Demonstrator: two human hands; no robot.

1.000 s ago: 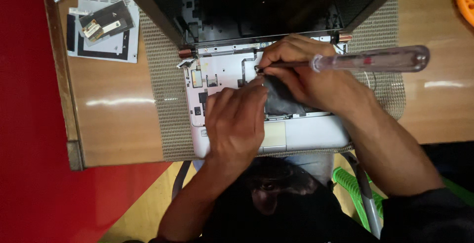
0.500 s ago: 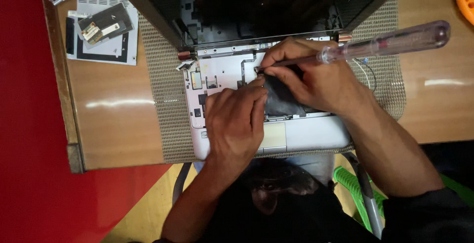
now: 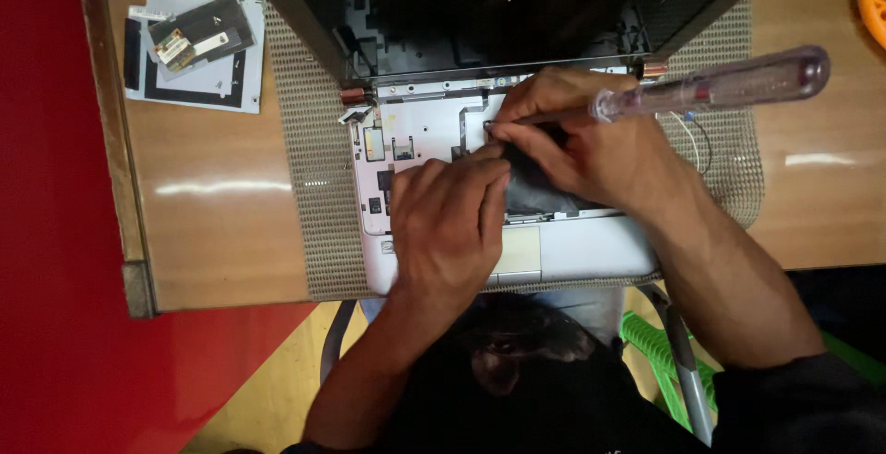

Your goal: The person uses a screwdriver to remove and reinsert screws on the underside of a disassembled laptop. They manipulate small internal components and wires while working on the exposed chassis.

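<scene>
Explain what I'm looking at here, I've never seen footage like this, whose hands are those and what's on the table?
This is a single view from a camera worn on a person's head, looking down at their own two hands. On a wooden table lies a woven mat, with an opened laptop on it, keyboard removed so the inner parts show. The right hand holds a screwdriver with a clear handle, its tip down in the laptop. The left hand presses flat on the laptop, beside a black sheet. At the far left corner lie a removed white cover panel and a small circuit card.
</scene>
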